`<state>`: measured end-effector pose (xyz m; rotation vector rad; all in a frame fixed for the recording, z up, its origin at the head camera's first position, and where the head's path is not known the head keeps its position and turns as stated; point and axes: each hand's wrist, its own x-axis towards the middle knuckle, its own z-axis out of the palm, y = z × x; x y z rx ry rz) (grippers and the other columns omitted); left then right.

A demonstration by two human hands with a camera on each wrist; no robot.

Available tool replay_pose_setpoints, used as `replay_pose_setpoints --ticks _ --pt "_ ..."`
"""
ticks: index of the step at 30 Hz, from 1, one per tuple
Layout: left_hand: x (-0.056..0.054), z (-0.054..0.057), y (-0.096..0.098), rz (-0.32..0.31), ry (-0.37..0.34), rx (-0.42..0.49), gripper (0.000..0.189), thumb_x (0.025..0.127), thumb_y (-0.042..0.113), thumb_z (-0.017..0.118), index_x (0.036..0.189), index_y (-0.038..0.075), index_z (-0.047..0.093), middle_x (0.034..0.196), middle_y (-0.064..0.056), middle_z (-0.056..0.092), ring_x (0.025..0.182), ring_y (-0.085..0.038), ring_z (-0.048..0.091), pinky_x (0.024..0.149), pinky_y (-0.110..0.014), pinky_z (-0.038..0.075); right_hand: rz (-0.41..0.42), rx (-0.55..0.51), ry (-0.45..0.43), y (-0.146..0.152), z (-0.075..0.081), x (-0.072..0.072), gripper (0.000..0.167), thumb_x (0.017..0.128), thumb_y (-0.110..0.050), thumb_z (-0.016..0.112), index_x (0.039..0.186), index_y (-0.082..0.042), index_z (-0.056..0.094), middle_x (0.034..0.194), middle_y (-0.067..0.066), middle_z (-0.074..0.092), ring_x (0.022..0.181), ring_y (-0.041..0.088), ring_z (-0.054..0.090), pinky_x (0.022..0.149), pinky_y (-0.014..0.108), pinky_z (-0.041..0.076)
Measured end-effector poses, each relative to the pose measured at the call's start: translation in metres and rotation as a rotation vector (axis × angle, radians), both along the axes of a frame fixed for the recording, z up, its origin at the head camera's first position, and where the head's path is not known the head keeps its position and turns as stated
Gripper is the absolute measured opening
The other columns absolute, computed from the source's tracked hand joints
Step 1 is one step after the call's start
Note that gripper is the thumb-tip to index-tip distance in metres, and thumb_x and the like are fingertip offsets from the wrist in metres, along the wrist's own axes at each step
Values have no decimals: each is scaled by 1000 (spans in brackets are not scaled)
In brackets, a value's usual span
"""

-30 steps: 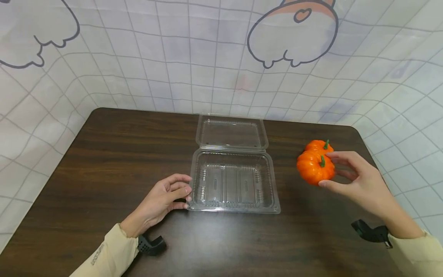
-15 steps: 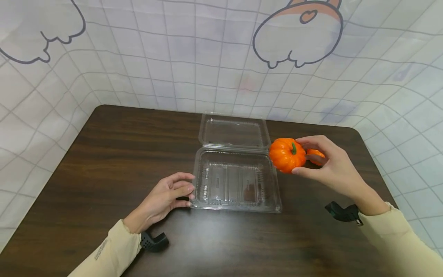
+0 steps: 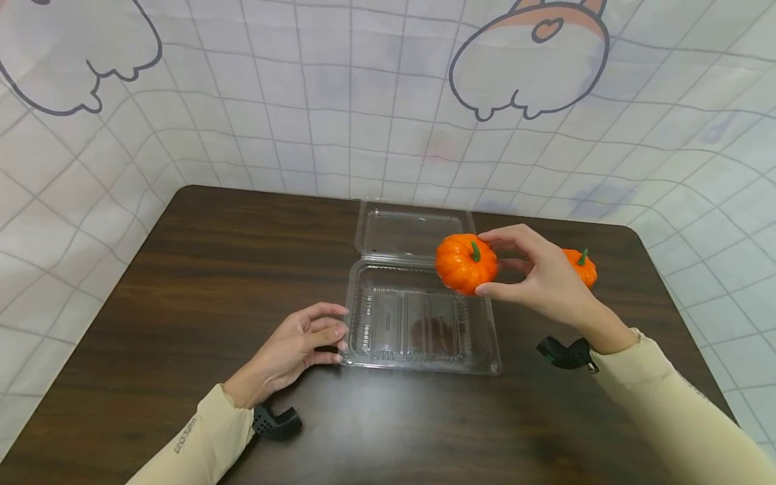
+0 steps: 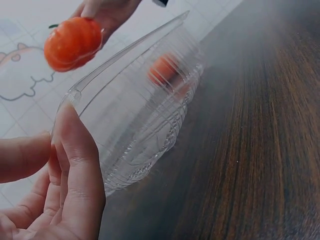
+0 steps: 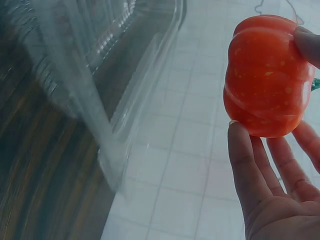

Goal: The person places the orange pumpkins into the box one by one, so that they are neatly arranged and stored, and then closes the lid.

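Observation:
In the head view my right hand (image 3: 539, 276) holds an orange toy pumpkin (image 3: 462, 266) with a green stem, thumb and fingers on its near and far sides. The pumpkin hangs above the right rear part of a clear plastic clamshell container (image 3: 388, 369), apart from it. The container's lid (image 3: 403, 232) lies folded back behind it. At the container's left front corner, my left hand (image 3: 297, 347) pinches the rim between thumb and fingers, as the left wrist view shows at the rim (image 4: 75, 95). A second orange pumpkin (image 3: 582, 268) sits on the table, partly hidden behind my right hand.
The dark wood-grain table (image 3: 242, 269) has rounded back corners. A white grid-patterned cloth (image 3: 376, 101) with cartoon animal drawings hangs close behind and beside the table. Each wrist wears a black strap device, such as the left one (image 3: 275, 423).
My right hand has lifted one pumpkin from beside the other and carried it left over the container. My left hand stays at the container's rim. The head view has shifted slightly.

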<state>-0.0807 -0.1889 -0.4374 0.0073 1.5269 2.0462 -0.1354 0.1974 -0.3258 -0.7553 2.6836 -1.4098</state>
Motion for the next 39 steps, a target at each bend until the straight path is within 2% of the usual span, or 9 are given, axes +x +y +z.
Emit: replay_pose_setpoints --ticks 8,14,19,27,31,39 --pt "-2 1 -1 -3 5 -5 40 99 11 70 133 9 51 94 5 70 83 -10 70 74 -27 63 15 -34 -17 -25 -5 -12 68 76 -8 92 136 -17 61 135 -3 60 117 6 62 96 15 57" --pt "0 1 0 -8 -9 -2 39 99 9 69 133 10 50 93 6 71 83 -10 70 73 -28 64 64 -56 -54 -41 -11 -17 68 76 -9 92 136 -16 60 136 -3 59 119 9 61 97 19 58" --pt "0 0 1 -6 -15 -1 40 98 10 71 133 10 51 93 6 71 83 -10 70 73 -27 64 67 -50 -71 -49 -17 -19 68 75 -12 93 135 -18 61 135 -4 60 118 11 61 98 20 58" --pt "2 -2 1 -1 -22 -4 39 98 10 71 132 12 53 94 5 72 82 -11 70 75 -28 64 96 -12 -86 -59 -26 -20 68 76 -18 94 135 -21 61 133 -5 61 121 12 61 103 37 59" --pt "3 -3 2 1 -22 -1 40 98 9 71 132 11 53 94 5 72 82 -11 70 74 -28 65 116 -8 -86 -63 -31 -21 69 75 -19 95 135 -20 61 133 -3 61 123 15 61 104 42 59" --pt "2 -2 1 -2 -11 -1 39 98 10 71 132 10 52 93 5 71 82 -11 70 74 -28 64 168 -21 -82 -68 -39 -23 68 75 -18 95 134 -20 62 134 -2 60 122 16 61 100 36 60"
